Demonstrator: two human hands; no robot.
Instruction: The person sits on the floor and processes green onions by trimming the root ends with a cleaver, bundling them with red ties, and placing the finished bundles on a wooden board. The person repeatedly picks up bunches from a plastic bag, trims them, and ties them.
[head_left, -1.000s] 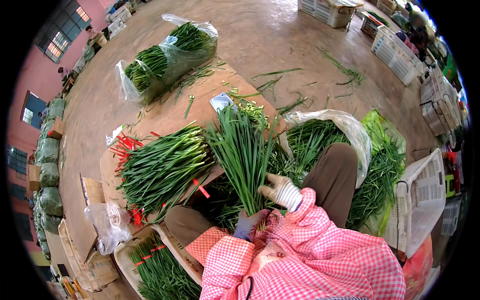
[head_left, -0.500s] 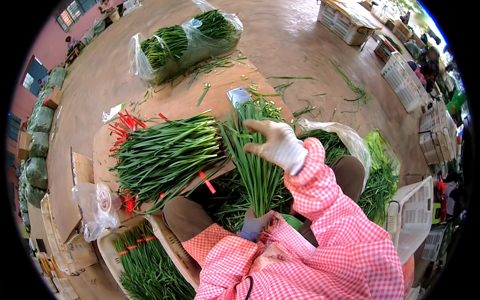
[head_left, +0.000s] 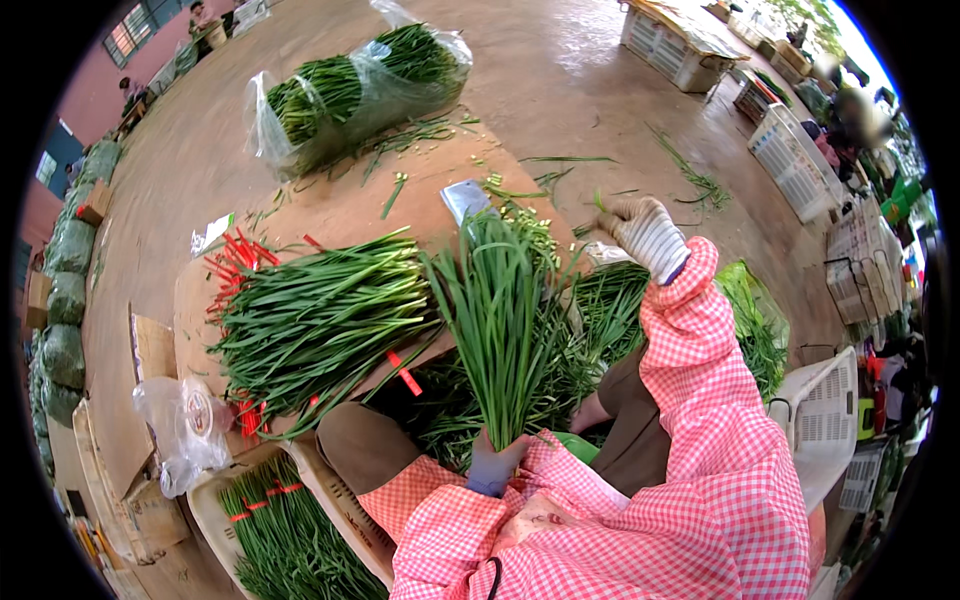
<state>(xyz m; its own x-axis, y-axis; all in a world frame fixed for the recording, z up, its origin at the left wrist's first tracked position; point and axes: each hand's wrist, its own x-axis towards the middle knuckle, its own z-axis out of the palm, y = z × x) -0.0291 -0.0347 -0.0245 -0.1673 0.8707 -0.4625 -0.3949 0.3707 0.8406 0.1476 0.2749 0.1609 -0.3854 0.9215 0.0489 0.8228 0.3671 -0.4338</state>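
Low in front of my body, my left hand (head_left: 495, 462), in a grey glove, is closed round the lower end of a bunch of green chives (head_left: 495, 330). The long flat leaves fan upward and away from me. My right hand (head_left: 640, 235), in a white glove, is off to the right of the bunch with its fingers curled in. A small green leaf tip (head_left: 599, 200) sticks out at its fingertips. Left of the bunch, a large pile of chives (head_left: 325, 315) lies on the brown board (head_left: 420, 180), with red ties (head_left: 235, 265) at its far left end.
A plastic-wrapped bundle of chives (head_left: 360, 85) lies at the board's far end. A crate (head_left: 330, 490) with red-tied bunches stands lower left. Loose chives (head_left: 610, 300) lie by my legs, and a clear bag (head_left: 185, 420) rests at the left. White crates (head_left: 795, 165) stand at the right.
My right hand has moved right, away from the bunch, and its spread fingers have curled closed with a bit of green showing. My left hand still holds the bunch.
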